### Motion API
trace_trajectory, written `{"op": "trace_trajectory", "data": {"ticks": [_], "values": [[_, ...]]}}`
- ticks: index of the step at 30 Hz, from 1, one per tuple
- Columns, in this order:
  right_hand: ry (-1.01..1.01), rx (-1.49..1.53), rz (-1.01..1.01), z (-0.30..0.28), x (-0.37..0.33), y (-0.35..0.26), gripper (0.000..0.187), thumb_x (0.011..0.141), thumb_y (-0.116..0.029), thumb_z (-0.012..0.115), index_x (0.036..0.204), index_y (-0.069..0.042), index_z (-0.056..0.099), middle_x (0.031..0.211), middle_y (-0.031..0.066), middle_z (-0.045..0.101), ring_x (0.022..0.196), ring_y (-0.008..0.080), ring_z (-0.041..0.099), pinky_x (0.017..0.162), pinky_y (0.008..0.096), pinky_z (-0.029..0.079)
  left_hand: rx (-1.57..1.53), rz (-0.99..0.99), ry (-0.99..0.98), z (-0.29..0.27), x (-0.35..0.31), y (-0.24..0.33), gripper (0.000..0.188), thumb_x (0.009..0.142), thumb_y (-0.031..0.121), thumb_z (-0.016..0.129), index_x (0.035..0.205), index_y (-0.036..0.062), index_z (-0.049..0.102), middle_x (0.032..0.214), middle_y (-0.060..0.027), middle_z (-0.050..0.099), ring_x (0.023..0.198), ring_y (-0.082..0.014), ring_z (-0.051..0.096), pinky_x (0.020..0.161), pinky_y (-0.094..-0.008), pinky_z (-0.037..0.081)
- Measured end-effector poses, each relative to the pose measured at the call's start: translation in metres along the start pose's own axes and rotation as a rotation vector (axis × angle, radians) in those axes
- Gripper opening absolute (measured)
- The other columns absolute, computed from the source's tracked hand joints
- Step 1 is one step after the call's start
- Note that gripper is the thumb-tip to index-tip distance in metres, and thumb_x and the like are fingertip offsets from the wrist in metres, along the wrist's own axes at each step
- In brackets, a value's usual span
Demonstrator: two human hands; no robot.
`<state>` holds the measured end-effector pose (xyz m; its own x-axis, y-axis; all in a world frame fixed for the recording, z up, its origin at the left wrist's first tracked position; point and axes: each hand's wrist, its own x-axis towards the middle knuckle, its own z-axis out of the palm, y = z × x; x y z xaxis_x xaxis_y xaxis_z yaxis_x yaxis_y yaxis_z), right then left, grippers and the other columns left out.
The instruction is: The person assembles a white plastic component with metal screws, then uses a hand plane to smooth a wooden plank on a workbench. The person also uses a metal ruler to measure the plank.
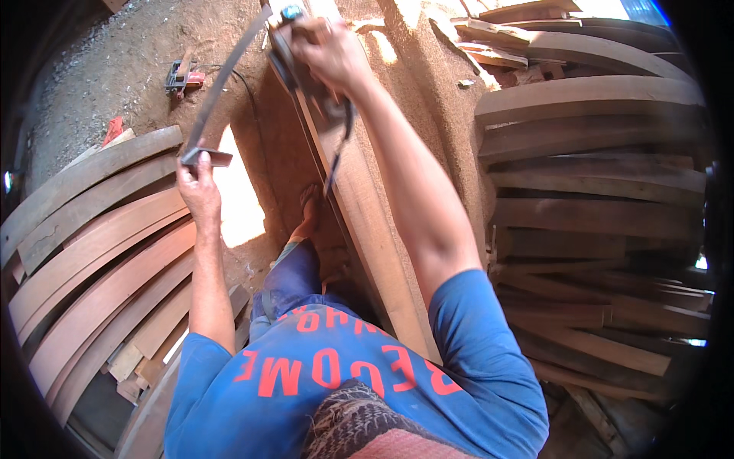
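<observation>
So the right hand [330, 55] is wrapped around a dark corded tool [300, 76] up at the far end of a long wooden beam [358, 197], but motion blur smears it and I can't make out what kind it is. Fingertips there are hard to see too, and whether the tool actually touches the wood, I can't tell. Left hand [200, 193] is closed on the short end of an L-shaped dark tool [219, 80], thumb on top, other fingers mostly hidden; its long blade slants up toward the corded one. The beam's near end disappears behind the blue shirt [306, 382]. Curved boards [99, 245] pile up on the left, more stacked planks [589, 145] on the right, blurry and lost in the dark rim.
</observation>
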<state>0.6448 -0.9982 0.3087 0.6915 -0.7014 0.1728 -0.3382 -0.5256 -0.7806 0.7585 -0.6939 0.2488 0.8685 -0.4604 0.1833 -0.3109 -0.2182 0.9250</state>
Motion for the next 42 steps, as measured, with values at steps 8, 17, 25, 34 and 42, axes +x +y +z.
{"op": "trace_trajectory", "data": {"ticks": [8, 17, 25, 34, 42], "values": [[-0.052, -0.143, 0.088, -0.001, -0.013, -0.001, 0.03, 0.097, -0.037, 0.056, 0.107, -0.014, 0.073, 0.081, 0.0147, 0.074, 0.078, 0.0281, 0.075, 0.071, 0.0416, 0.059, -0.003, 0.047, -0.084, 0.036, 0.054, 0.015, 0.012, 0.106, 0.014, 0.064, 0.112, 0.0056, 0.07, 0.112, -0.0044, 0.077, 0.094, -0.01, 0.067, 0.085, -0.03, 0.054], [-0.054, 0.095, 0.474, -0.096, -0.363, -0.046, 0.027, 0.084, -0.012, 0.074, 0.107, -0.001, 0.066, 0.096, 0.0202, 0.073, 0.09, 0.0364, 0.074, 0.081, 0.0411, 0.058, 0.085, 0.092, -0.387, 0.138, -0.006, -0.004, 0.01, 0.095, 0.006, 0.068, 0.104, 0.0028, 0.066, 0.095, -0.015, 0.069, 0.087, -0.0321, 0.069, 0.079, -0.0417, 0.053], [0.006, 0.214, 0.749, -0.114, -0.498, -0.076, 0.017, 0.08, -0.003, 0.074, 0.095, 0.0, 0.067, 0.081, 0.0105, 0.069, 0.074, 0.0189, 0.07, 0.071, 0.034, 0.056, 0.105, 0.184, -0.38, 0.148, -0.016, -0.002, 0.016, 0.092, 0.0, 0.062, 0.107, 0.0031, 0.067, 0.098, -0.0178, 0.071, 0.094, -0.0365, 0.071, 0.083, -0.0432, 0.056], [-0.039, 0.159, 0.572, -0.079, -0.296, -0.059, 0.023, 0.081, -0.007, 0.071, 0.101, 0.002, 0.066, 0.089, 0.0237, 0.071, 0.085, 0.0384, 0.073, 0.079, 0.0428, 0.058, -0.101, 0.014, -0.358, 0.133, 0.014, 0.0, 0.014, 0.102, 0.01, 0.062, 0.114, 0.0056, 0.067, 0.101, -0.0086, 0.073, 0.087, -0.0143, 0.066, 0.079, -0.0319, 0.053], [-0.101, -0.016, 0.2, 0.003, 0.045, -0.001, 0.025, 0.091, -0.02, 0.061, 0.109, -0.007, 0.072, 0.089, 0.0213, 0.073, 0.088, 0.0352, 0.074, 0.077, 0.0449, 0.058, -0.119, 0.03, -0.12, 0.078, 0.154, 0.005, 0.023, 0.105, 0.011, 0.064, 0.127, 0.0041, 0.061, 0.116, -0.006, 0.075, 0.103, -0.0119, 0.067, 0.092, -0.0302, 0.053]]}}
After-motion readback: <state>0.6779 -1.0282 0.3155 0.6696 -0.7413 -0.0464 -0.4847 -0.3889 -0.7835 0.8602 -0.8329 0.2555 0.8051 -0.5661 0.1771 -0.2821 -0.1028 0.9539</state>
